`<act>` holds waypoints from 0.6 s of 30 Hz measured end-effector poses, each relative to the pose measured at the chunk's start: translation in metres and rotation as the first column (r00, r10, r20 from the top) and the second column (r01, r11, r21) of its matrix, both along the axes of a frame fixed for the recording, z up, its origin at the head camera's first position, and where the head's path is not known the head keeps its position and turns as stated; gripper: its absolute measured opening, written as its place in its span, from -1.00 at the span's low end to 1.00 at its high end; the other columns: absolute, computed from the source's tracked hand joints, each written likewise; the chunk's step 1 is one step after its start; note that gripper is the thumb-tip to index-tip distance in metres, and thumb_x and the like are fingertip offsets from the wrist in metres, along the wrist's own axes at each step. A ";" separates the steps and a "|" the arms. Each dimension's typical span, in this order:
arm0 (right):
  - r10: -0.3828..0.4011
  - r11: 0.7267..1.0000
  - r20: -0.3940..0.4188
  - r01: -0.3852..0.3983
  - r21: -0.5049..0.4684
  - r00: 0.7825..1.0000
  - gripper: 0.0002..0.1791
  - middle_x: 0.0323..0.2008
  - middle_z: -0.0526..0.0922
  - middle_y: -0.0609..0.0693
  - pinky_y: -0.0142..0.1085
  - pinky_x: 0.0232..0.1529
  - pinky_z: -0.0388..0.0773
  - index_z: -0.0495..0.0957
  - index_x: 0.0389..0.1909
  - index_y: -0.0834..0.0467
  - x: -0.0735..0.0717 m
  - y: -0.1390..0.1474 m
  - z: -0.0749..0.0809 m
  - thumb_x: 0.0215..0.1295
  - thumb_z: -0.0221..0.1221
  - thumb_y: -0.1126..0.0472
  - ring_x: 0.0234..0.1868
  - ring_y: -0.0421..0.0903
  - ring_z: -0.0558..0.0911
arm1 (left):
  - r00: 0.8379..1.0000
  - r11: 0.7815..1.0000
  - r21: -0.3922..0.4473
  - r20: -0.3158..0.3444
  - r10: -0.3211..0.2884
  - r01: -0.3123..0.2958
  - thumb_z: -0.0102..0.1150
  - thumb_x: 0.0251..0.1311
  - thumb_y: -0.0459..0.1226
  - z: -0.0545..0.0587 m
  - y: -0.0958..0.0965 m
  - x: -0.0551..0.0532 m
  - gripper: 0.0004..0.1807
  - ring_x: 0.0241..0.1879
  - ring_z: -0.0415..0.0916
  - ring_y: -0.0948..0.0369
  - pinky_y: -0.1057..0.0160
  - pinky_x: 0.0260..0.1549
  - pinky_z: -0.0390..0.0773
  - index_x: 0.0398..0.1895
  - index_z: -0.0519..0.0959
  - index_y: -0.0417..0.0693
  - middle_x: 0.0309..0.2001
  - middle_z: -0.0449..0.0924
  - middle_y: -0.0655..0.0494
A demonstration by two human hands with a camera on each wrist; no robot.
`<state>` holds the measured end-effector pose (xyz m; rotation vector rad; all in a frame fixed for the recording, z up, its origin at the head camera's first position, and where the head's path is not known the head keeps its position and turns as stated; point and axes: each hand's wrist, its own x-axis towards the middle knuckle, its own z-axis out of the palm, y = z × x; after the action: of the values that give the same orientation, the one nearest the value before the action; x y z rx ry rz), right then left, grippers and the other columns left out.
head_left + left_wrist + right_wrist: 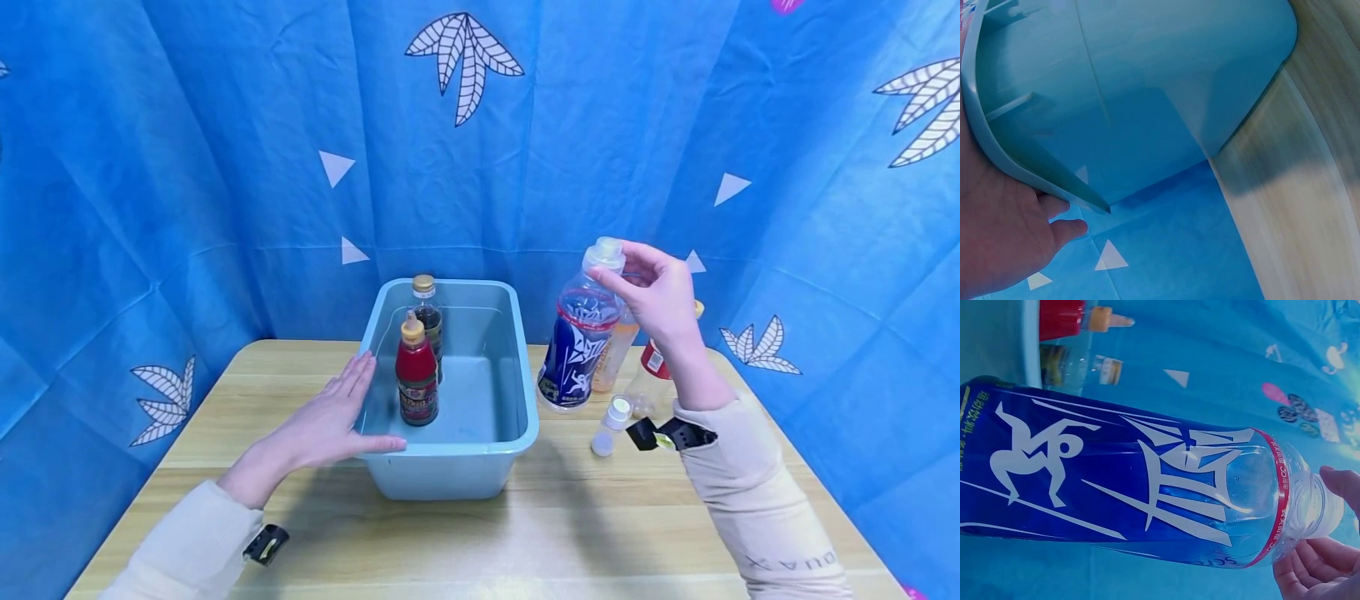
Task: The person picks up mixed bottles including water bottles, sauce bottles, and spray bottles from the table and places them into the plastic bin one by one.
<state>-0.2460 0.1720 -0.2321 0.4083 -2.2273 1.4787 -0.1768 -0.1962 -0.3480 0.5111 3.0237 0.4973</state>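
Observation:
My right hand [660, 292] pinches a large clear drink bottle [581, 342] by its neck, just under the translucent cap. The bottle has a dark blue label with white figures and tilts a little, to the right of the light blue plastic basin [525, 417]. My left hand [330, 421] rests on the basin's left front corner, thumb along the front rim and fingers over the left side. Inside the basin stand a red sauce bottle [417, 375] with a yellow nozzle cap and, behind it, a dark bottle [428, 317] with a gold cap.
Right of the drink bottle are a small white-capped bottle [611, 425], an orange-tinted clear bottle [618, 354] and a red-labelled bottle [654, 367] partly hidden by my right arm. All are on the wooden table [540, 542]. A blue curtain [300, 167] hangs behind.

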 end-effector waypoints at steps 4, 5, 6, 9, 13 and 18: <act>0.018 1.000 -0.024 -0.018 -0.004 1.000 -0.52 -0.26 0.62 -0.05 -0.48 -0.24 0.49 0.51 -0.02 0.21 0.007 -0.001 0.008 0.02 0.28 0.12 -0.28 -0.23 0.59 | 1.000 1.000 -0.002 0.001 0.000 0.000 -0.06 -0.25 0.44 0.000 0.000 -0.001 0.27 0.32 -0.32 -0.09 -0.15 0.17 -0.07 0.36 -0.24 -0.23 0.37 -0.29 -0.15; 0.026 1.000 -0.036 -0.026 -0.006 0.999 -0.53 -0.27 0.62 -0.06 -0.48 -0.24 0.49 0.51 -0.02 0.22 0.009 -0.001 0.010 0.02 0.28 0.14 -0.29 -0.23 0.60 | 1.000 1.000 -0.001 0.001 0.001 -0.001 -0.06 -0.25 0.44 0.000 0.000 0.000 0.27 0.32 -0.31 -0.09 -0.15 0.17 -0.07 0.36 -0.24 -0.22 0.37 -0.29 -0.15; 0.029 1.000 -0.045 -0.029 -0.008 0.999 -0.54 -0.28 0.62 -0.07 -0.48 -0.25 0.50 0.51 -0.03 0.22 0.010 -0.002 0.012 0.02 0.28 0.14 -0.30 -0.24 0.60 | 1.000 1.000 0.001 0.002 0.001 -0.001 -0.05 -0.25 0.44 0.000 0.000 0.000 0.27 0.32 -0.31 -0.09 -0.16 0.17 -0.07 0.36 -0.24 -0.22 0.37 -0.29 -0.15; 0.044 0.999 -0.071 -0.046 -0.022 0.996 -0.56 -0.30 0.63 -0.09 -0.48 -0.27 0.50 0.53 -0.04 0.21 0.015 -0.004 0.018 0.01 0.28 0.17 -0.31 -0.23 0.61 | 1.000 1.000 0.006 0.002 0.001 -0.001 -0.04 -0.24 0.43 0.000 -0.001 0.000 0.27 0.32 -0.32 -0.09 -0.16 0.17 -0.08 0.36 -0.24 -0.22 0.37 -0.29 -0.15; 0.057 0.998 -0.096 -0.060 -0.032 0.994 -0.58 -0.30 0.63 -0.09 -0.46 -0.27 0.51 0.54 -0.05 0.20 0.020 -0.006 0.022 0.01 0.28 0.19 -0.31 -0.20 0.61 | 1.000 1.000 0.010 0.002 0.001 -0.001 -0.04 -0.25 0.43 -0.001 -0.001 -0.001 0.27 0.32 -0.32 -0.08 -0.16 0.17 -0.08 0.36 -0.24 -0.21 0.37 -0.30 -0.14; 0.054 0.998 -0.120 -0.057 -0.027 0.991 -0.59 -0.31 0.63 -0.09 -0.45 -0.27 0.51 0.54 -0.06 0.20 0.026 -0.008 0.026 0.02 0.28 0.19 -0.32 -0.17 0.61 | 1.000 1.000 0.007 0.000 0.000 0.000 -0.06 -0.26 0.44 -0.002 -0.001 -0.001 0.28 0.32 -0.32 -0.08 -0.16 0.17 -0.06 0.36 -0.24 -0.21 0.37 -0.30 -0.14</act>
<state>-0.2202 0.1635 -0.2058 0.5388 -2.1133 1.4741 -0.1779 -0.1976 -0.3498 0.5121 3.0231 0.5078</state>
